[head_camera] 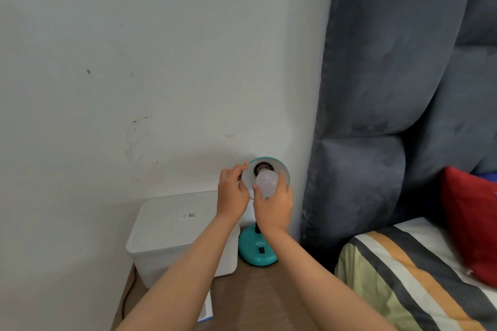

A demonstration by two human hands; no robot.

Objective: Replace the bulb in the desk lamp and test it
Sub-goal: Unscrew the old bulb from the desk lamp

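Observation:
A teal desk lamp stands on a wooden bedside table, its round base [257,248] marked ATN with a black switch. Its teal shade [283,168] is tilted up toward me, white inside, with the dark socket [263,168] showing. A frosted white bulb [266,183] sits just in front of the socket, its base at the socket's mouth. My right hand [274,204] grips the bulb from below and the side. My left hand [231,191] holds the shade's left rim, thumb and fingers pinched on it.
A white lidded plastic box [172,234] stands left of the lamp base. A white and blue carton [207,309] lies on the wooden table [252,298]. A grey padded headboard [363,142] and a striped bed [408,271] with a red pillow [470,223] are on the right.

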